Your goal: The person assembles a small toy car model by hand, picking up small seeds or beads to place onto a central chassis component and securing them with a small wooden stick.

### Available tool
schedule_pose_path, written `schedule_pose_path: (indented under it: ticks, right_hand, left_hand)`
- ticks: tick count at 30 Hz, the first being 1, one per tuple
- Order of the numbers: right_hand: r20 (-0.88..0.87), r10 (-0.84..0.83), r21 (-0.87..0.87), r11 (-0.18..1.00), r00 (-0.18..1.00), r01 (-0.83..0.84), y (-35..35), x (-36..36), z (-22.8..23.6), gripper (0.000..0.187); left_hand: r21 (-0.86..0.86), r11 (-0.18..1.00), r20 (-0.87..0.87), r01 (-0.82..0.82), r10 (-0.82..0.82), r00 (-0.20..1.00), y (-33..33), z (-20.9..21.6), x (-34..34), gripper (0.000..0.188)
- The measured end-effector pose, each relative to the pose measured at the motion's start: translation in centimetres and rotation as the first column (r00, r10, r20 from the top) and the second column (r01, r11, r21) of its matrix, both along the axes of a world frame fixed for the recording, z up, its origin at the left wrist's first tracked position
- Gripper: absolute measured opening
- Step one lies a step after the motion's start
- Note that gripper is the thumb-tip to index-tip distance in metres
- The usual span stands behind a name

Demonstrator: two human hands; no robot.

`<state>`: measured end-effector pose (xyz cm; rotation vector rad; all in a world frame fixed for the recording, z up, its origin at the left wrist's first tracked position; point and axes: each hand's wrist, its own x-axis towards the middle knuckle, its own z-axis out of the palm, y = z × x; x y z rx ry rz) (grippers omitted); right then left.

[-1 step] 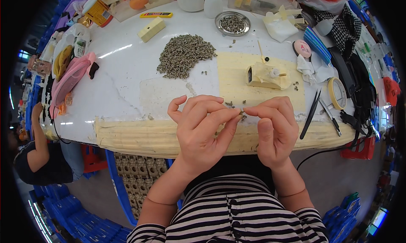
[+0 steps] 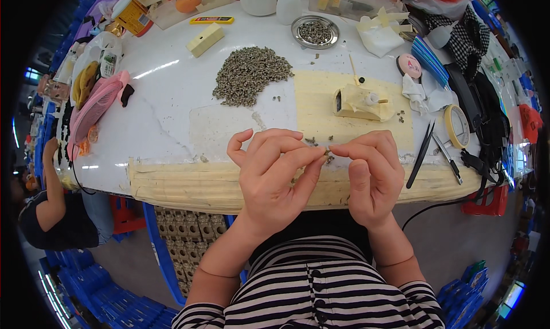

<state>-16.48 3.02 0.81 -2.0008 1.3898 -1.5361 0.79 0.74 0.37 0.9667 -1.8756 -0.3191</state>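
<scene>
My left hand (image 2: pixel 278 168) pinches a small metal part (image 2: pixel 327 152) between thumb and forefinger, just above the table's taped front edge; its other fingers are raised and bent. From the other side my right hand (image 2: pixel 375 174) meets the part with the tip of its forefinger. Its thumb stands apart, and the remaining fingers are curled. Fingertips cover most of the part, so its exact shape is hidden. A few loose metal parts (image 2: pixel 310 140) lie just beyond my fingertips. Farther off is a large heap of similar small metal parts (image 2: pixel 252 76).
A round metal dish (image 2: pixel 315 32) holds more parts. A tape-wrapped block (image 2: pixel 364 103) stands on the taped sheet. Black tweezers (image 2: pixel 420 155), a pen-like tool (image 2: pixel 447 159) and a tape roll (image 2: pixel 457 127) lie right. Below the table is a blue crate (image 2: pixel 166 260). Another person's arm (image 2: pixel 51 186) shows left.
</scene>
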Motion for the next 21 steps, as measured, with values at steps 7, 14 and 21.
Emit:
schedule_pose_path:
  ticks: [7,14,21]
  right_hand:
    - [0.0,0.02,0.055,0.998,1.0,-0.02,-0.13,0.12,-0.07,0.017]
    - [0.032,0.042,0.068,0.997,0.999,-0.045,-0.38,0.1,-0.31,0.018]
    - [0.009,0.012,0.029,1.0,1.0,-0.012,-0.23,0.02,-0.26,0.017]
  left_hand:
    - [-0.028,1.0,-0.016,0.008,-0.008,1.0,-0.04,-0.04,-0.05,0.022]
    - [-0.029,0.999,-0.01,0.015,-0.016,1.0,-0.03,0.01,-0.08,0.022]
    - [-0.012,1.0,-0.006,0.003,-0.003,1.0,0.0,0.06,-0.12,0.02]
